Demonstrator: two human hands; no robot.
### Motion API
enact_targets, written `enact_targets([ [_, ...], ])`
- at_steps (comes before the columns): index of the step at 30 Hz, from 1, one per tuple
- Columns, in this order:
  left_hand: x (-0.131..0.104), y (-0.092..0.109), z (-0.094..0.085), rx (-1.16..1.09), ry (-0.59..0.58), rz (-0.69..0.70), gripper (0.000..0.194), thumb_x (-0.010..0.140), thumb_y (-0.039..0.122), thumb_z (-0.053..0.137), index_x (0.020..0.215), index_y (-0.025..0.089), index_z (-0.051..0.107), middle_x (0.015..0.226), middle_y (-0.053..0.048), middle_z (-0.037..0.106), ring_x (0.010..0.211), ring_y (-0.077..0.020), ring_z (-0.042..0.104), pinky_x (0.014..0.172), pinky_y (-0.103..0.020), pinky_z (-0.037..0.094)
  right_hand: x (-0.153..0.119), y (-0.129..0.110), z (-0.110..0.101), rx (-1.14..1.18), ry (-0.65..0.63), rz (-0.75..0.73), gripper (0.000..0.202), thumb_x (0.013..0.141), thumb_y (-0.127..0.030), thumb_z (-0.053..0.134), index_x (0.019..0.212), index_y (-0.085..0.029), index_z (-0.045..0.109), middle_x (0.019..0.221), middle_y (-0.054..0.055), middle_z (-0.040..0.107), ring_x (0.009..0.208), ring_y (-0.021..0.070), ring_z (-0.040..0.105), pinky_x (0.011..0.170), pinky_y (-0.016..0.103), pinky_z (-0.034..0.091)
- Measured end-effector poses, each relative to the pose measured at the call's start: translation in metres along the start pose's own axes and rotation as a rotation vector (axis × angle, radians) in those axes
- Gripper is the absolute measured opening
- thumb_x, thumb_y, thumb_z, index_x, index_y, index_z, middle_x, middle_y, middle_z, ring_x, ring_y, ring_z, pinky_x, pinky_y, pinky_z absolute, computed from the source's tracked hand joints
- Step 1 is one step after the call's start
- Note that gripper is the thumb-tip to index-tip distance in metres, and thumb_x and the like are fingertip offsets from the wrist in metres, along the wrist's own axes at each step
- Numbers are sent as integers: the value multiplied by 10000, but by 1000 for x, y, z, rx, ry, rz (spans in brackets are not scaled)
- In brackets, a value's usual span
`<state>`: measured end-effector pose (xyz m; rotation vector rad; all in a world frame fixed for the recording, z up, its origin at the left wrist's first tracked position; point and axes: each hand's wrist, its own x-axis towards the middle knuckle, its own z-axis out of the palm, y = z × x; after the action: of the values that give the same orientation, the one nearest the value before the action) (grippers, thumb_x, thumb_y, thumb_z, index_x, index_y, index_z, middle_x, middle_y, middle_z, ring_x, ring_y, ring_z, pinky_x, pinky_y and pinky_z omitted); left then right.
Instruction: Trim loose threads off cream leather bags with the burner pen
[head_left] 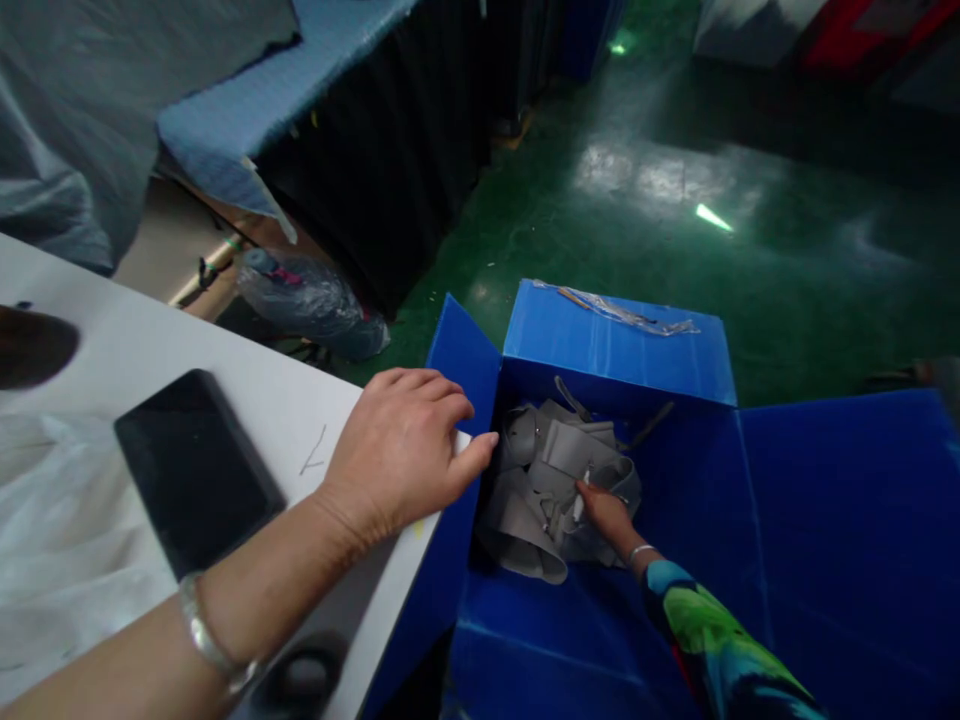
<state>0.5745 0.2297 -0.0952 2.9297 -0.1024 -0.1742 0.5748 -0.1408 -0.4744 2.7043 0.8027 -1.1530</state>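
Observation:
My left hand is braced on the corner of a white table, its fingers bent over the edge and the thumb stretched along the side. To the right, my right hand reaches down into an open blue box. Its fingers are closed on a small white object whose kind I cannot make out. Under and around that hand lie several curled grey strap-like pieces with small metal fittings, heaped inside the box.
A black tablet-like device and crumpled clear plastic lie on the table. Box flaps spread outward. Clear plastic wrap rests on the far flap. Beyond are a plastic-wrapped bundle, a blue-covered table and green floor.

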Motion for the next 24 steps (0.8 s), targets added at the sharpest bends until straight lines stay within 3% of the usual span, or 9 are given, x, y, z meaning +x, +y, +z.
enact_targets([
  [5, 3, -1, 0, 12, -23, -14, 356, 929, 493, 561, 868, 213, 772, 981, -103, 780, 977, -341, 691, 931, -550, 467, 51, -11, 6, -33, -27, -42, 344, 1027, -340, 659, 1331, -183, 619, 1329, 105, 642, 1115, 254, 675, 940, 466, 591],
  [10, 5, -4, 2, -21, -24, -35, 339, 914, 496, 564, 851, 237, 773, 928, -93, 775, 930, -345, 687, 902, -580, 471, 95, -22, 9, -50, -57, -61, 360, 1025, -345, 662, 1340, -179, 613, 1328, 106, 641, 1110, 256, 676, 935, 469, 593],
  [17, 6, -12, 14, -41, 77, 14, 307, 874, 519, 583, 805, 289, 773, 859, -57, 794, 852, -333, 716, 858, -580, 514, 133, -43, 16, -61, -75, -79, 357, 1025, -336, 664, 1340, -179, 610, 1321, 105, 642, 1083, 248, 685, 903, 449, 607],
  [24, 4, -27, 28, -22, 137, 87, 271, 797, 538, 642, 848, 309, 778, 939, -40, 825, 864, -344, 742, 868, -578, 554, 160, -52, 24, -48, -80, -65, 362, 1024, -335, 664, 1345, -178, 608, 1323, 105, 640, 1085, 249, 684, 902, 451, 608],
])
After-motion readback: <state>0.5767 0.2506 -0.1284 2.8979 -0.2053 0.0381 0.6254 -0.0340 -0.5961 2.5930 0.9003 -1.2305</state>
